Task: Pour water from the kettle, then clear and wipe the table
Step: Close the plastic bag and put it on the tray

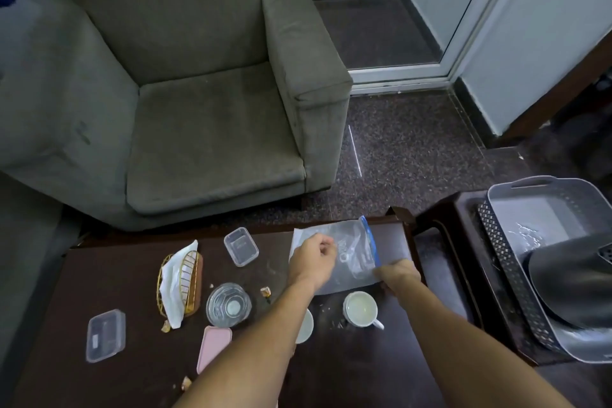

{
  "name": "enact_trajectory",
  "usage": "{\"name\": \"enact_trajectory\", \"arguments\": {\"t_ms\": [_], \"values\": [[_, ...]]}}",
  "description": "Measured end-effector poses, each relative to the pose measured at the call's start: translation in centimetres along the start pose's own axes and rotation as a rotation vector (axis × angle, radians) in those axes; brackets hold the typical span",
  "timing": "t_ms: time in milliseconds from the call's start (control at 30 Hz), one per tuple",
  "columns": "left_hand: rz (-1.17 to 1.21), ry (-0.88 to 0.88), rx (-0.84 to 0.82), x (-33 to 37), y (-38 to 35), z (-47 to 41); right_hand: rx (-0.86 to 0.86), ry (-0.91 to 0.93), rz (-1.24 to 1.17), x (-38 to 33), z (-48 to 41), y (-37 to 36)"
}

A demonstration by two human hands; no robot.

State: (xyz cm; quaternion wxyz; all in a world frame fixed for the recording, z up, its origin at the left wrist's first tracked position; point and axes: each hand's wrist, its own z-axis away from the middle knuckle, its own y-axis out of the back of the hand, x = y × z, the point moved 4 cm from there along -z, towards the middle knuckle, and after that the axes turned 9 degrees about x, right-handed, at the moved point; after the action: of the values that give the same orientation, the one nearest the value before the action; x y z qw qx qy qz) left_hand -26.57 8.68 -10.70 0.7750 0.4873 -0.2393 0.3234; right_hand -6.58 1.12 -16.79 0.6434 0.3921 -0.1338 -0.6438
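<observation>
Two hands hold the clear zip bag [351, 242] at the far right of the counter [142, 368]. My left hand [313, 262] pinches its middle; my right hand [395, 275] grips the near corner (blue-seal end).

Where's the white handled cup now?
Head view: the white ceramic cup with a handle stands on the dark wooden table, right of centre, just nearer the camera than the clear plastic zip bag with a blue seal.

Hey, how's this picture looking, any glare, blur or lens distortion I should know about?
Head view: dim, bluish light; the wide-angle lens bows the door frame and armchair; a thin glare streak on the floor; the zip bag in the left hand and right hand looks soft.
</observation>
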Motion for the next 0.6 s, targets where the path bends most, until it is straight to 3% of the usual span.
{"name": "enact_trajectory", "arguments": {"t_ms": [133,367,467,600], "values": [[0.013,0.008,0.029,0.4,2.0,-0.2,0.066,0.19,-0.014,-2.2,1.8,1.0],[0.029,-0.041,0.182,5.1,10.7,0.7,0.143,0.929,0.292,-11.5,11.9,7.3],[0.054,-0.11,0.233,8.0,15.7,2.0,0.14,1.098,0.314,-15.9,17.3,11.9],[0.071,-0.319,0.147,11.3,22.3,5.3,0.132,1.25,0.287,-20.8,24.3,18.3]]}}
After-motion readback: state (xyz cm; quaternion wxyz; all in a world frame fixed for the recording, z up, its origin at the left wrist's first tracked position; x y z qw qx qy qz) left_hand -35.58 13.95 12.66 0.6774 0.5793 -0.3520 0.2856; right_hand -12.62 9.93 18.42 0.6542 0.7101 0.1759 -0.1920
